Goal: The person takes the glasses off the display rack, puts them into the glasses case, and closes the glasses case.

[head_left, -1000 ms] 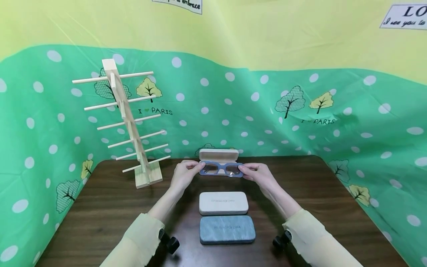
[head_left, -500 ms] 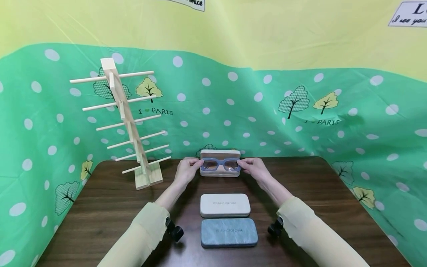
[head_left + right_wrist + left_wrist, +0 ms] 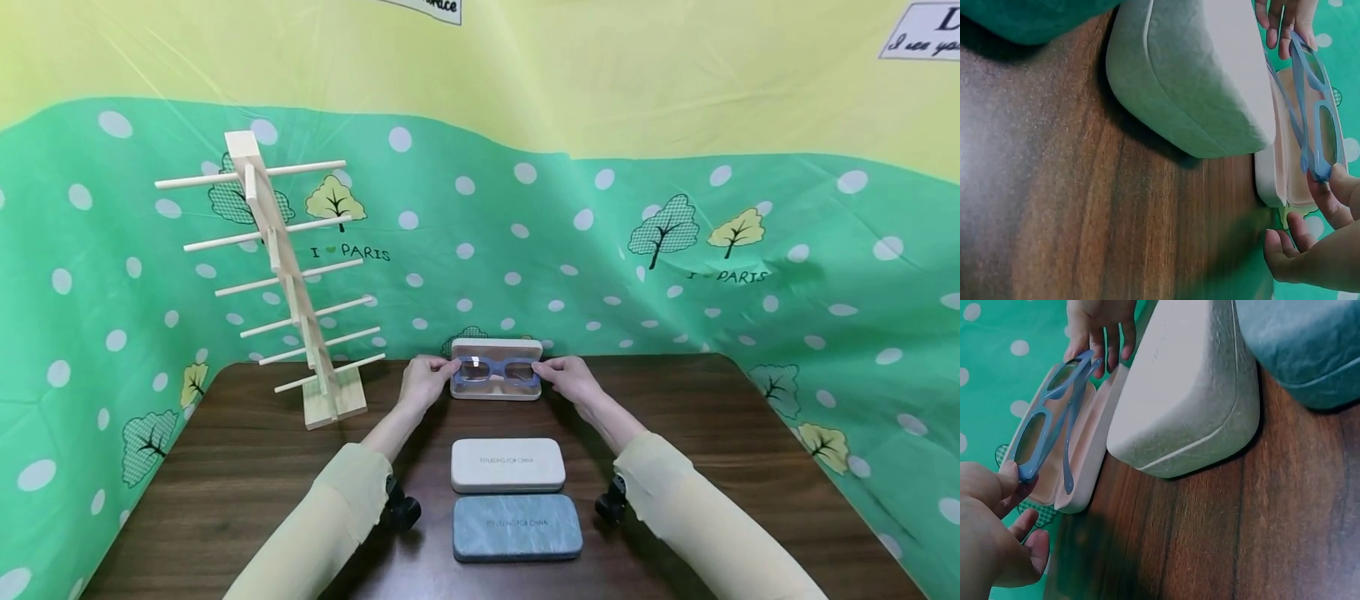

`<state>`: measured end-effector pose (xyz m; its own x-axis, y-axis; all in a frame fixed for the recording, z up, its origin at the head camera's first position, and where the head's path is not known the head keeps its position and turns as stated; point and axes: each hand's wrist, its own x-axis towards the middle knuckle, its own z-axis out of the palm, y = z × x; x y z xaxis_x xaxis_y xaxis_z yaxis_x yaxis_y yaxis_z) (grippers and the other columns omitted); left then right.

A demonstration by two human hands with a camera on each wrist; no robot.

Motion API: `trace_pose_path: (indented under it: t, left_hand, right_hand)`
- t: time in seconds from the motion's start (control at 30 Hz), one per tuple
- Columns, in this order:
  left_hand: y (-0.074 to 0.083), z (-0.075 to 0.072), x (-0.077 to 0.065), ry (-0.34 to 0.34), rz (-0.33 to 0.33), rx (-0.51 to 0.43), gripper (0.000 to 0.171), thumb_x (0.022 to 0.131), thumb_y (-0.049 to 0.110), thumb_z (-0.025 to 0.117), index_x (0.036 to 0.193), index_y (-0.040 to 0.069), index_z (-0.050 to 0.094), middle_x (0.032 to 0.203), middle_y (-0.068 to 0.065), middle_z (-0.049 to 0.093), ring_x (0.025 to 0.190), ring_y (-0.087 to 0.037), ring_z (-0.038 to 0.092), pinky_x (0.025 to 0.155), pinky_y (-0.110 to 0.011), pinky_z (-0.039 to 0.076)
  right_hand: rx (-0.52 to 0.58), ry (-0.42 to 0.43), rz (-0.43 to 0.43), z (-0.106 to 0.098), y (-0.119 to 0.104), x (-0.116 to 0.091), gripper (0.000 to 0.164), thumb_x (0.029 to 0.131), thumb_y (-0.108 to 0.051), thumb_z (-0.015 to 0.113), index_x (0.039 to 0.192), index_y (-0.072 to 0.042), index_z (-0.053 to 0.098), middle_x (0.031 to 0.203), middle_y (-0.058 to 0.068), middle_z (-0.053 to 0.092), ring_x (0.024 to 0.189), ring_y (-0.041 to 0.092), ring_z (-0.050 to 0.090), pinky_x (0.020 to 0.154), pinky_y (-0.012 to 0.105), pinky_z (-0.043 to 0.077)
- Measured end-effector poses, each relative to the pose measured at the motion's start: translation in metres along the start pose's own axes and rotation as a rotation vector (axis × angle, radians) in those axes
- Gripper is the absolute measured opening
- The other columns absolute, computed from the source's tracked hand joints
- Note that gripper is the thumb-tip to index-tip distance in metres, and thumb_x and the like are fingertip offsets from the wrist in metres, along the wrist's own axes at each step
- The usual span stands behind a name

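Note:
A pair of blue-framed glasses (image 3: 497,362) is held just over an open glasses case (image 3: 496,395) at the back of the table. My left hand (image 3: 422,383) pinches the left end of the frame between thumb and finger. At the other end, my right hand (image 3: 572,382) pinches the frame the same way. The left wrist view shows the glasses (image 3: 1034,434) with the temples folded in behind the lenses, above the case's pinkish lining. In the right wrist view the right thumb and finger grip the frame's near corner, the other fingers loosely bent.
A closed white glasses case (image 3: 507,467) and a closed blue one (image 3: 517,528) lie in line nearer me on the wooden table (image 3: 247,475). To the left stands a wooden peg rack (image 3: 288,283) with bare pegs. A patterned cloth (image 3: 570,250) hangs behind.
Both hands have lowered the glasses and brought them back over the open case; they were in front of and covering its base earlier. The view has shifted slightly.

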<state>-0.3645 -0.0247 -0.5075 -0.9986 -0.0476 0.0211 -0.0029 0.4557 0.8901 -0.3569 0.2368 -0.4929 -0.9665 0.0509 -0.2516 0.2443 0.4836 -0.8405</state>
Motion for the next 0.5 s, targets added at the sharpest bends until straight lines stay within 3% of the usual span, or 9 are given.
trace_pose_path:
  t: [0.27,0.4,0.5]
  left_hand:
    - [-0.006,0.006,0.007,0.003,-0.003,0.063,0.026,0.097,0.029,0.072,0.094,0.006,0.083,0.108,-0.011,0.08,0.114,-0.03,0.069,0.103,-0.044,0.052]
    - [-0.009,0.008,0.009,0.012,0.001,0.077,0.026,0.097,0.029,0.072,0.093,0.006,0.083,0.108,-0.011,0.08,0.114,-0.031,0.069,0.102,-0.044,0.052]
    - [-0.012,0.01,0.01,0.018,0.018,0.102,0.026,0.096,0.029,0.072,0.091,0.006,0.083,0.105,-0.01,0.08,0.111,-0.031,0.07,0.098,-0.043,0.054]
  right_hand:
    - [-0.03,0.026,0.022,0.002,0.005,0.007,0.039,0.105,-0.029,0.06,0.117,0.005,0.072,0.136,0.019,0.062,0.122,0.033,0.058,0.101,0.045,0.052]
    - [-0.059,0.055,0.017,0.004,0.005,0.009,0.036,0.104,-0.029,0.062,0.108,0.004,0.075,0.112,0.012,0.069,0.097,0.023,0.06,0.082,0.033,0.052]
    - [-0.067,0.073,0.022,0.004,0.006,0.011,0.034,0.102,-0.029,0.065,0.103,0.003,0.077,0.091,0.007,0.067,0.078,0.017,0.053,0.068,0.027,0.045]
